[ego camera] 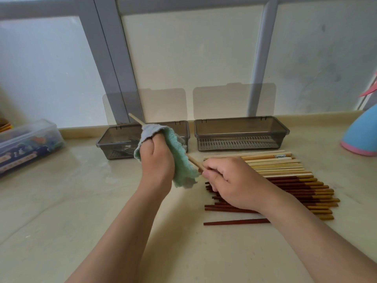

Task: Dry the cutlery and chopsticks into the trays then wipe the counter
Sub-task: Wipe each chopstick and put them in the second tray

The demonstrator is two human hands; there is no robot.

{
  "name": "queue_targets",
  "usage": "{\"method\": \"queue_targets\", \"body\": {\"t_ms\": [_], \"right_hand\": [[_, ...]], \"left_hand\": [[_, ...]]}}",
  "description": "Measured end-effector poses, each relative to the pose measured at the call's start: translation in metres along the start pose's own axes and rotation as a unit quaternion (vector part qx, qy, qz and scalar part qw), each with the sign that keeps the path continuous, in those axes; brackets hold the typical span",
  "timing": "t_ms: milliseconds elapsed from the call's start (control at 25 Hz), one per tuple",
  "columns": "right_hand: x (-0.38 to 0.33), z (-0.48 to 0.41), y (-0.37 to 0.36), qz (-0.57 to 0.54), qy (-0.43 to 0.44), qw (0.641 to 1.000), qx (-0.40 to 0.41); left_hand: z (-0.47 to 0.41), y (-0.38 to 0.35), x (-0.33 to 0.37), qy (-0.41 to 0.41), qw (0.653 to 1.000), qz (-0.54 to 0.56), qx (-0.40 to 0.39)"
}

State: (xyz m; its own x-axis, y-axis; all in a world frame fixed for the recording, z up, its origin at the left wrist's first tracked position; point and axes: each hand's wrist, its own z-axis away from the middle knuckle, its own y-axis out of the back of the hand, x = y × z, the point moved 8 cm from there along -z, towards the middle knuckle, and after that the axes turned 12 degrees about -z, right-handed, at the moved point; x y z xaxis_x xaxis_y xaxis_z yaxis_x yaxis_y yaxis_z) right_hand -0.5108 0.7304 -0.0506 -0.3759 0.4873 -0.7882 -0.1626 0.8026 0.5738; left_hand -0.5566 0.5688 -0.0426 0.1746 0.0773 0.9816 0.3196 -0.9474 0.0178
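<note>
Head camera, looking down on a pale stone counter (81, 201): a person dries a single light wooden chopstick (193, 160) with a green cloth (181, 160). The left hand (157, 160) is closed around the cloth, which is wrapped over the chopstick's middle, the fingers hidden under the fabric. The right hand (230, 180) pinches the chopstick's near end between thumb and curled fingers. The chopstick runs on a slant, its far tip (131, 115) poking out beyond the cloth toward the far left, in front of the left tray.

Two smoky grey plastic trays sit at the far edge of the counter against a frosted window (183, 58), each with its clear lid standing open behind it. The left tray (106, 144), partly hidden by the cloth and hand, holds metal forks (130, 144). The right tray (240, 135) has a slotted floor and holds what look like a few long thin pieces, too dim to identify.

On the counter just near the right tray lies a row of chopsticks (285, 180) side by side, light bamboo ones at the far side and dark red-brown ones with yellow ends at the near side; the right hand and forearm cover part of the row. One dark chopstick (236, 222) lies alone, nearest the camera.

At the far left stands a clear lidded box (28, 144) with colourful contents. At the right edge is part of a blue and pink object (361, 135).
</note>
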Motion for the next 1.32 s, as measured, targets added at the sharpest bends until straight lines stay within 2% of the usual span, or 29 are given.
{"method": "queue_targets", "body": {"t_ms": [120, 240, 320, 400, 440, 520, 600, 680, 800, 840, 960, 1000, 1040, 1200, 1240, 1280, 1320], "right_hand": [[-0.006, -0.003, -0.007, -0.051, 0.033, 0.998, 0.036], [-0.001, -0.001, 0.004, -0.07, -0.001, 0.996, 0.047], [0.003, 0.001, 0.023, -0.069, 0.002, 0.993, 0.099], [0.009, 0.002, 0.041, -0.185, -0.009, 0.968, 0.17], [0.012, 0.0, 0.041, -0.265, -0.019, 0.948, 0.175], [0.013, -0.004, 0.029, -0.366, -0.038, 0.918, 0.146], [0.017, -0.006, 0.023, -0.391, -0.059, 0.909, 0.134], [0.027, -0.006, 0.034, -0.419, -0.081, 0.888, 0.172], [0.041, -0.002, 0.059, -0.481, -0.095, 0.83, 0.266], [0.042, -0.001, 0.059, -0.49, -0.095, 0.824, 0.268], [0.034, -0.005, 0.04, -0.48, -0.1, 0.849, 0.198], [0.035, -0.006, 0.04, -0.471, -0.103, 0.854, 0.197], [0.039, -0.007, 0.045, -0.473, -0.106, 0.847, 0.219], [0.048, -0.014, 0.099, -0.507, -0.07, 0.774, 0.372], [0.044, -0.017, 0.117, -0.486, -0.046, 0.771, 0.409], [0.037, -0.022, 0.135, -0.436, -0.019, 0.784, 0.442], [0.027, -0.029, 0.152, -0.351, 0.008, 0.814, 0.463]], "left_hand": [[0.019, -0.024, 0.002, -0.056, 0.994, -0.067, -0.064], [0.023, -0.03, 0.004, -0.067, 0.989, -0.08, -0.108], [0.02, -0.03, 0.009, -0.101, 0.978, -0.094, -0.158], [0.03, -0.038, 0.016, -0.163, 0.944, -0.152, -0.245], [0.038, -0.045, 0.017, -0.184, 0.922, -0.179, -0.288], [0.052, -0.056, 0.015, -0.194, 0.893, -0.202, -0.352], [0.059, -0.062, 0.014, -0.189, 0.882, -0.205, -0.381], [0.06, -0.064, 0.009, -0.162, 0.876, -0.225, -0.394], [0.063, -0.068, -0.001, -0.121, 0.862, -0.273, -0.41], [0.064, -0.069, -0.002, -0.118, 0.859, -0.278, -0.413], [0.061, -0.067, -0.001, -0.124, 0.865, -0.28, -0.398], [0.059, -0.066, -0.002, -0.119, 0.866, -0.282, -0.395], [0.058, -0.065, -0.004, -0.111, 0.868, -0.281, -0.394], [0.054, -0.06, -0.004, -0.087, 0.883, -0.263, -0.379], [0.051, -0.056, -0.002, -0.074, 0.894, -0.245, -0.369], [0.048, -0.052, -0.001, -0.054, 0.908, -0.214, -0.357], [0.044, -0.048, -0.002, -0.029, 0.922, -0.175, -0.344]]}}
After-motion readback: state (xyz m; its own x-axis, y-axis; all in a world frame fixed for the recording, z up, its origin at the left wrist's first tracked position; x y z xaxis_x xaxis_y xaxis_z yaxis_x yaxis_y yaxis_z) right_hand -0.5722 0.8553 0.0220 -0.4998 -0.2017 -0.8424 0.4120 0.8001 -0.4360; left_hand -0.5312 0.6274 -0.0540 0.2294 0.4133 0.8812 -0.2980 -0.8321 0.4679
